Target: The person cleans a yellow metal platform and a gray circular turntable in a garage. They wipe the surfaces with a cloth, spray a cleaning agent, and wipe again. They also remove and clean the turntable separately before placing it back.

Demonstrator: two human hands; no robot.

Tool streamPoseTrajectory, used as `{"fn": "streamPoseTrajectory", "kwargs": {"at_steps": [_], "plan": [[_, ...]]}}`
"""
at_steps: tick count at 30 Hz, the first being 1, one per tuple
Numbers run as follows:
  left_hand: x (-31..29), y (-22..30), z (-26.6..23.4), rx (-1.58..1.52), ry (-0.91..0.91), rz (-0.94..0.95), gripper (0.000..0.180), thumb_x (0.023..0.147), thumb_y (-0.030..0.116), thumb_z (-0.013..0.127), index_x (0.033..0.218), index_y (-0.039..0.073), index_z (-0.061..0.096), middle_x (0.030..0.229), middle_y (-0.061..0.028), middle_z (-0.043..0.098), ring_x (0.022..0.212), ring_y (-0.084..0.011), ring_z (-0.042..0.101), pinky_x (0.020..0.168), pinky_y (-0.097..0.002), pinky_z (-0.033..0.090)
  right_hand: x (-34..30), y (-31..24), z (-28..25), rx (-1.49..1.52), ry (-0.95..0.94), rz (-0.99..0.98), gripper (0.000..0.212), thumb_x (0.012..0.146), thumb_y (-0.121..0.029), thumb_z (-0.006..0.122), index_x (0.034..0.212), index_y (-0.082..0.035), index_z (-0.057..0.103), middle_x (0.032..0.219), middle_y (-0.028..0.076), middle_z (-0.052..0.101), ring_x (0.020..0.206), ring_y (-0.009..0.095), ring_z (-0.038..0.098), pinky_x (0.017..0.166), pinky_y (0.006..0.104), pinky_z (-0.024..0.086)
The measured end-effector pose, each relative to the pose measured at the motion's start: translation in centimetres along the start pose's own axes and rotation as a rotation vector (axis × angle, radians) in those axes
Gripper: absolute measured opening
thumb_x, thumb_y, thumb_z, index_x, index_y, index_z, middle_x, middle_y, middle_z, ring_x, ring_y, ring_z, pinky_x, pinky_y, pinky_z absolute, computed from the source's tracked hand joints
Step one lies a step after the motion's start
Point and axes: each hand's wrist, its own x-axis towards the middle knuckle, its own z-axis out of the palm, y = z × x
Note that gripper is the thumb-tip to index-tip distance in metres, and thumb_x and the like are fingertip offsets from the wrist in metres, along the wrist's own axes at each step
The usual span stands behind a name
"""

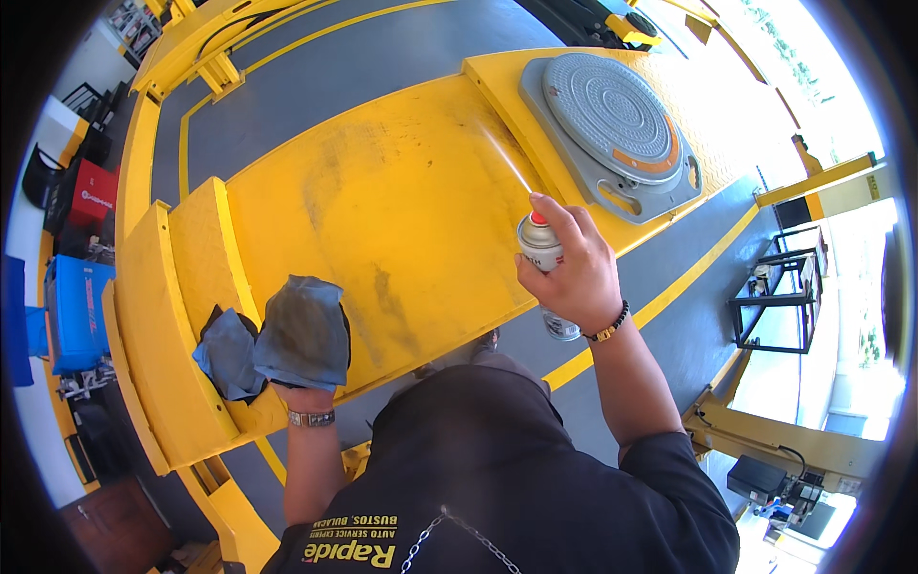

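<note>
My right hand point(579, 273) is wrapped round a spray can point(541, 251) with a red nozzle, the index finger pressing on its top. A thin pale jet leaves the nozzle toward the far left, over the yellow metal platform point(421, 182). Dark smudges mark the platform's surface. At the near left, my left hand point(306, 398) has a blue-grey rag point(304, 330) bunched over it, which hides the fingers. A second piece of blue-grey cloth point(228, 354) with dark patches lies beside it, toward the platform's left end; whether the two are joined I cannot tell.
A grey round turntable plate point(612, 120) sits on the platform's raised right part. Raised yellow ledges point(196, 258) bound the left end. Beyond are a blue case point(81, 311), a red box point(94, 196) and, to the right, a black metal frame stand point(779, 297) on the grey floor.
</note>
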Motion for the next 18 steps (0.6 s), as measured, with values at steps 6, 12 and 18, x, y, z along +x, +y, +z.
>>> {"fn": "streamPoseTrajectory", "kwargs": {"at_steps": [6, 12, 18], "plan": [[-1.4, -0.2, 1.4, 0.003, 0.178, 0.061, 0.060, 0.103, 0.050, 0.037, 0.150, 0.012, 0.042, 0.158, -0.0097, 0.040, 0.146, -0.0325, 0.035, 0.118, -0.0596, 0.027, 0.3, -1.1, 0.3, -0.068, 0.050, 0.013, 0.061, 0.071, -0.018, 0.075, 0.130, -0.016, 0.060, 0.104, 0.013, 0.065, 0.085, 0.033, 0.069, 0.074, 0.0408, 0.058], [-2.2, -0.5, 0.9, 0.080, -0.028, 0.085, 0.068, 0.099, 0.063, 0.034, 0.151, 0.019, 0.041, 0.158, -0.0085, 0.039, 0.144, -0.0344, 0.038, 0.107, -0.0699, 0.034, 1.0, -6.7, 1.5, 0.062, -0.098, -0.195, 0.062, 0.068, -0.017, 0.078, 0.128, -0.015, 0.061, 0.102, 0.014, 0.064, 0.084, 0.033, 0.069, 0.073, 0.0404, 0.057], [-2.5, 2.2, 0.6, 0.146, -0.045, 0.236, 0.065, 0.100, 0.060, 0.038, 0.150, 0.019, 0.042, 0.157, -0.0057, 0.041, 0.144, -0.0313, 0.039, 0.111, -0.0622, 0.034, 0.5, -8.9, 2.6, 0.159, -0.232, -0.281, 0.060, 0.071, -0.022, 0.077, 0.129, -0.024, 0.059, 0.100, 0.014, 0.060, 0.073, 0.034, 0.067, 0.064, 0.0417, 0.057]]}}
